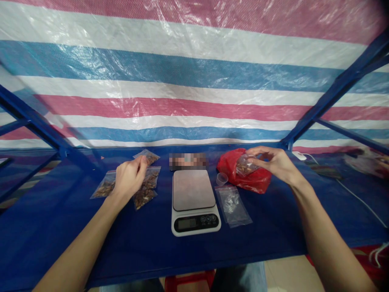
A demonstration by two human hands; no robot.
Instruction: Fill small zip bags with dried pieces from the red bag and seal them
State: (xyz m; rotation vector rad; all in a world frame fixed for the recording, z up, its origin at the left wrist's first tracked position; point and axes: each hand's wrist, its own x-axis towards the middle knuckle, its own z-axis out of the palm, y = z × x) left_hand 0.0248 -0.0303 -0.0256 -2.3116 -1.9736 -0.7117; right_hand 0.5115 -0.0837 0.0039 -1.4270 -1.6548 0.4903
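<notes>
My left hand rests curled over several small clear bags of brown nuts on the left of the blue table, its fingertips pinched at one bag's top. My right hand hovers over a red plastic bag at the right, fingers closed on a small clear bag of nuts. A white digital kitchen scale with a bare steel platform sits between the hands. A small clear cup and a stack of unfilled clear zip bags lie just right of the scale.
The blue table has blue metal frame struts rising at both sides. A striped red, white and blue tarp hangs behind. A white cable runs along the far right. A red stool shows below the front edge.
</notes>
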